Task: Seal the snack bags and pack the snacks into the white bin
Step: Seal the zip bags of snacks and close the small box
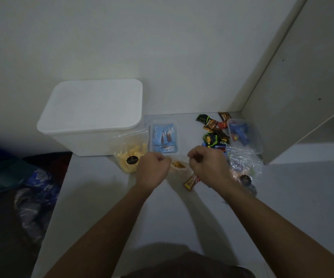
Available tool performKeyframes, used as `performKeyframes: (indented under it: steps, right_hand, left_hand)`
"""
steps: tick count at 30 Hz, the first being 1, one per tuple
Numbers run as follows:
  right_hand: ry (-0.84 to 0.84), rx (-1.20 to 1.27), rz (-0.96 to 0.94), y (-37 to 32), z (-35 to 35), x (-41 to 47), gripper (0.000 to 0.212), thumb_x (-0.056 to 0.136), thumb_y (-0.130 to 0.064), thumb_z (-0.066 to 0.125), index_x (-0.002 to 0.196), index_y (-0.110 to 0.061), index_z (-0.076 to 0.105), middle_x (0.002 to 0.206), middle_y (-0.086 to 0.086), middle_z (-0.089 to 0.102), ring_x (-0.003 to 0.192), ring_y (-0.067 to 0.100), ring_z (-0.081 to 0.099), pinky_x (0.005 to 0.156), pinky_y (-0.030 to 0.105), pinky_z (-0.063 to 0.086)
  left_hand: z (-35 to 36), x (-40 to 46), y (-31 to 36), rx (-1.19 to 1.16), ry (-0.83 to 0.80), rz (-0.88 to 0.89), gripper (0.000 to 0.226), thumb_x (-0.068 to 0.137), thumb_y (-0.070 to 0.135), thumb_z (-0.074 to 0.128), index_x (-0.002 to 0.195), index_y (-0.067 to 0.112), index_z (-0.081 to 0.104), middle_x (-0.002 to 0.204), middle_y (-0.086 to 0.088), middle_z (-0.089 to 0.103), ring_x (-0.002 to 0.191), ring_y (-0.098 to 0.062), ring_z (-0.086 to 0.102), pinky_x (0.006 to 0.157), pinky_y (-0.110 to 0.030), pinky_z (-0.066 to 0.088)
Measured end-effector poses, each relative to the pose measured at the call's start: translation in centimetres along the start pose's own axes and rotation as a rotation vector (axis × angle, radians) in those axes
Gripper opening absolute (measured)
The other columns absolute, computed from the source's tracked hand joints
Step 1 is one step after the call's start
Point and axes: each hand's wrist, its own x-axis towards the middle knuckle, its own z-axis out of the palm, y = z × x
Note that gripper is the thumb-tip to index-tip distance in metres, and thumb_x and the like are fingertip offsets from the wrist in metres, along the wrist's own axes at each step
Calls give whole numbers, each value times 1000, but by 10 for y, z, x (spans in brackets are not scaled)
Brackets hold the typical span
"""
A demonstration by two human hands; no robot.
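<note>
A white bin (94, 135) with its lid (94, 105) on stands at the back left of the white table. My left hand (152, 167) and my right hand (206, 163) each pinch one side of the top of a clear bag of orange snacks (179, 165) between them. Left of my left hand lies a clear bag of yellow chips (131, 155) with a black round label. A clear bag with a black label (244, 169) lies right of my right hand.
A clear box of blue-wrapped bars (163, 138) sits behind the hands. Loose snack packets (215, 131) and another clear box (244, 135) lie at the back right. A red-yellow bar (191, 181) lies below the bag. A cabinet side (294, 97) rises on the right. Clothes (31, 187) lie beyond the table's left edge.
</note>
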Motion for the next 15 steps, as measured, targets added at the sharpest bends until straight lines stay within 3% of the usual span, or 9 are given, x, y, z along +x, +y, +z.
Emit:
performKeyframes:
  steps: [3,6,8,10,15]
  right_hand:
    - [-31,32,-23,-1,4,7,14,82,-9,68,93,-14,76,83,0,74,66,0,59,67,14,51]
    - [-51,104,3,-1,2,15,12,80,-8,70,88,-13,77,77,-2,72,65,2,62,66,14,50]
    - [-66,127,10,-1,-2,21,10,80,-7,70,86,-13,76,73,-3,70,64,4,63,65,17,50]
    - [-85,159,11,0,-7,26,10,79,-6,71,82,-14,76,72,-1,70,64,6,64,64,18,51]
    - [-168,269,-9,-3,-28,36,13,77,-1,74,77,-15,72,68,1,66,60,6,60,61,14,50]
  left_hand:
    - [-5,2,-4,5,-32,-25,28,71,28,53,50,9,53,52,-8,54,50,-21,53,54,-36,44]
    - [-8,5,-2,-120,30,-69,21,80,30,49,74,14,62,75,0,63,74,-20,60,71,-39,51]
    - [-10,6,-2,-213,26,-32,18,84,14,51,96,14,65,95,-2,66,86,-20,60,76,-34,52]
    - [-12,7,-3,-242,-60,52,34,79,-5,55,108,12,65,105,-5,66,88,-16,62,74,-24,51]
    - [-20,6,7,-306,28,156,15,74,1,75,86,9,72,81,3,68,72,-4,60,70,-11,49]
